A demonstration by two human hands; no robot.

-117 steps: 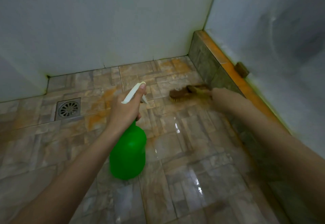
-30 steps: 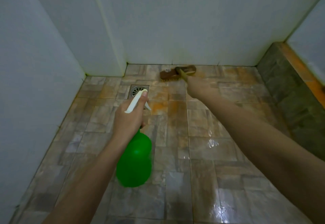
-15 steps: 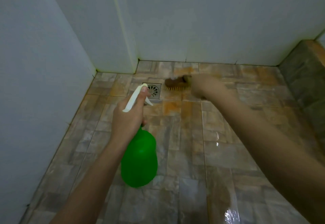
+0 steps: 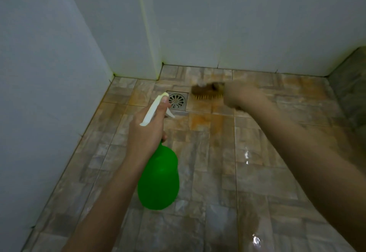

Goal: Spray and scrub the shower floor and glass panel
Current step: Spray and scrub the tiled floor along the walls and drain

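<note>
**On the shower floor [image 4: 213, 172], beside the drain [image 4: 176, 100]: brush down, bottle held above**

At the far end of the floor, close to the back wall [image 4: 257, 24], the right hand [image 4: 241, 97] is curled round the handle of a brown scrubbing brush [image 4: 206, 91]. The brush head lies just right of the square metal drain with its pale bristles turned down toward the tile. Hand and brush are both smeared with blur, so I cannot tell whether the bristles press on the tile.

The left hand [image 4: 146, 131] grips the neck of a green spray bottle [image 4: 158, 180], with one finger laid along the top of its white spray head [image 4: 153, 109]. The bottle is held tilted above the floor, its nozzle aimed toward the drain and its round green body nearer the camera.

The tiles are brown-grey with a stone pattern. Orange stains [image 4: 200, 121] spread around the drain and along the back edge. Wet glints show on the nearer tiles to the right. White walls close in the left side and the back, with a jutting corner behind the drain. A dark stone curb [image 4: 352, 85] rises at the right edge.
</note>
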